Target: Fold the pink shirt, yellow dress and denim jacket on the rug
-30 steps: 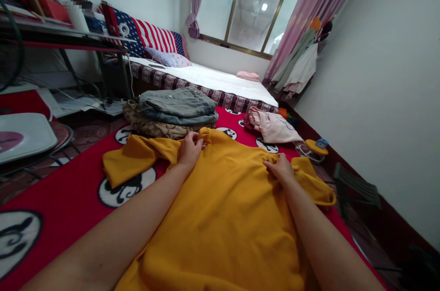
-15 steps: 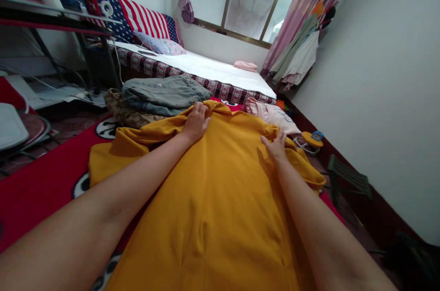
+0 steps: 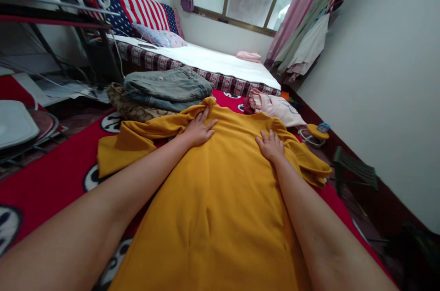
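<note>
Garment (image 3: 237, 181), yellow: lies under the fingers | left hand (image 3: 199, 131), right hand (image 3: 272, 146): fingers now spread flat on it, earlier they were pinching its shoulders | folded denim (image 3: 168, 88): beyond the left fingers

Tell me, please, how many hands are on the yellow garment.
2: the left hand is on the yellow garment, nearer the folded denim; the right hand is on its opposite side. No others show.
</note>
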Motion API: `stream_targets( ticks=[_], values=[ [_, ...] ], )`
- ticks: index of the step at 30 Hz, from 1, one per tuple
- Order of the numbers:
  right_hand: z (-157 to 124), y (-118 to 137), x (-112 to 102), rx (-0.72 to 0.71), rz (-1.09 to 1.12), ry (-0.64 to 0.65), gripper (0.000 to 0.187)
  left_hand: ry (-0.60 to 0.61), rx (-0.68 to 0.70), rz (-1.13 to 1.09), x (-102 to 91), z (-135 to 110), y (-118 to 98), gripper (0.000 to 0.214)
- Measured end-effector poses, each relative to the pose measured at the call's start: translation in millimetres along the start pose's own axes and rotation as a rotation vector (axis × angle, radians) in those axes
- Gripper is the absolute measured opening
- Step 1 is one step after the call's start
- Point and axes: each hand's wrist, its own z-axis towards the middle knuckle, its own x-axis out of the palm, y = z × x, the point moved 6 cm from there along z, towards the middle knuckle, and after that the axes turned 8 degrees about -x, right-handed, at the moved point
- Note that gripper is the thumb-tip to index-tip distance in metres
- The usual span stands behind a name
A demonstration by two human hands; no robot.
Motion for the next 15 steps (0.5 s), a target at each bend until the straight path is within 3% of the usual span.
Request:
stream_targets(
  ticks=[5,12,15],
  values=[
    [-24.6,8.0,-1.5,-0.046,-0.026,0.019,0.061,0.149,0.019,0.044,5.4,-39.1,-8.2,0.057],
    [-89.5,20.5,-0.3,-0.190,-0.050,0.014,0.058,0.064,0.130,0.049,-3.6,-94.4,-6.5,0.058],
    [-120.0,24.7,-2.7,-0.182,-0.077,0.016,0.056,0.047,0.139,0.051,-7.7,-114.7,-5.8,0.058]
  ],
)
